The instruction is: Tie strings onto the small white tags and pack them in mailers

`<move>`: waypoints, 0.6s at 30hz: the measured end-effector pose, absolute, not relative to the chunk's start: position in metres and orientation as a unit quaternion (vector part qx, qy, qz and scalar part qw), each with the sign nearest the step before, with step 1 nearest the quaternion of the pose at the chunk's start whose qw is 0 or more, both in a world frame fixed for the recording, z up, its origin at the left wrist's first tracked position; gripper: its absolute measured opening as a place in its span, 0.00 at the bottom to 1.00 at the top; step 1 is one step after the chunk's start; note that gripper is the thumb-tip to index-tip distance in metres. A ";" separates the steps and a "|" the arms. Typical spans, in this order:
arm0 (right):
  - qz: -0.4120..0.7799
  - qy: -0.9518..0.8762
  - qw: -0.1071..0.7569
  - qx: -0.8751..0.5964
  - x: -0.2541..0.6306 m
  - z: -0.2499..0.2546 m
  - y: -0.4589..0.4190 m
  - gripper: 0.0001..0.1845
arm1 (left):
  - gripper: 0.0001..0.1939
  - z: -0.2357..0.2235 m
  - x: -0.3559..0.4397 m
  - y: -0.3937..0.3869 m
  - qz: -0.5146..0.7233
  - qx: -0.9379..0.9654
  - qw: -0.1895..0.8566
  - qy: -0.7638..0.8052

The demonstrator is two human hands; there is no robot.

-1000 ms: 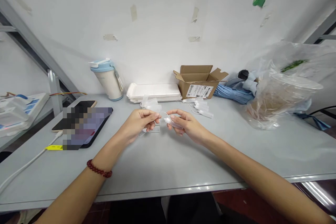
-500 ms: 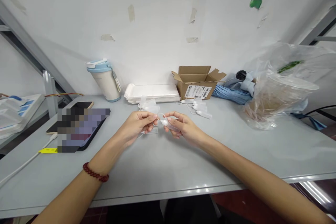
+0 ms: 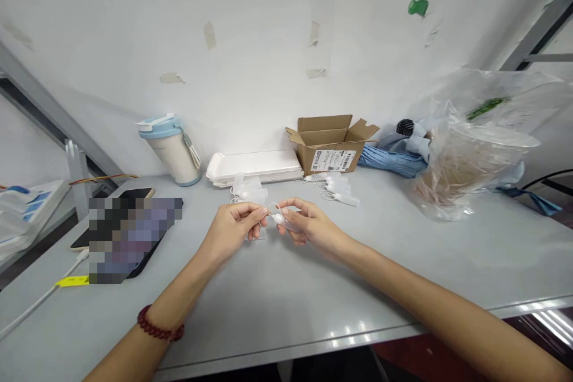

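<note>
Over the middle of the table, my right hand is closed round a small translucent plastic bottle with a white top, which points left. A thin white loop arches from its top. My left hand pinches at the bottle's thin tip; fingertips hide what exactly lies in the pinch. Just behind my left hand is a pile of similar small bottles, partly covered by the fingers. More small bottles with thin loops lie to the right, in front of the carton.
Along the wall stand a tumbler, a stack of white trays and an open carton. Blue cloth and a plastic-wrapped spool sit right. Two phones and a white cable lie left.
The view has shifted slightly, so the phones and tumbler sit lower and further left. Both hands keep their hold at the bottle, with little visible change between them.
</note>
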State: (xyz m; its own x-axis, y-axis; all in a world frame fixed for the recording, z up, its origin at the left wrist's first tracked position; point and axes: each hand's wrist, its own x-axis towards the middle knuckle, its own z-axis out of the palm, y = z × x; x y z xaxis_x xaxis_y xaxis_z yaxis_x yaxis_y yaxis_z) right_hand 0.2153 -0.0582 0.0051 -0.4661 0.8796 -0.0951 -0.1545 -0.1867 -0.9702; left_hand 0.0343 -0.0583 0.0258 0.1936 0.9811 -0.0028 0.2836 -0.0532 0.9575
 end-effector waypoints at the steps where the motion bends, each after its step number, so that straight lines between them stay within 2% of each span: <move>1: 0.685 -0.513 0.377 -0.355 0.216 0.005 -0.058 0.19 | 0.15 0.026 0.036 -0.059 0.373 0.631 0.444 0.515; 8: 0.695 -0.522 0.369 -0.329 0.217 0.006 -0.058 0.18 | 0.15 0.027 0.039 -0.063 0.372 0.659 0.412 0.507; 18: 0.676 -0.537 0.373 -0.339 0.220 0.010 -0.054 0.18 | 0.14 0.030 0.032 -0.059 0.373 0.612 0.515 0.470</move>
State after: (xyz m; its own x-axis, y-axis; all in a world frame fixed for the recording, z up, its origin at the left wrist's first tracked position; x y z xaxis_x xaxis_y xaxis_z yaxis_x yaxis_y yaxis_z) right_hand 0.2198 -0.0540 0.0104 -0.4925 0.8684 -0.0580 -0.1397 -0.1447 -0.9796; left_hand 0.0318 -0.0592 0.0303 0.2801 0.9596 -0.0277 0.1905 -0.0273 0.9813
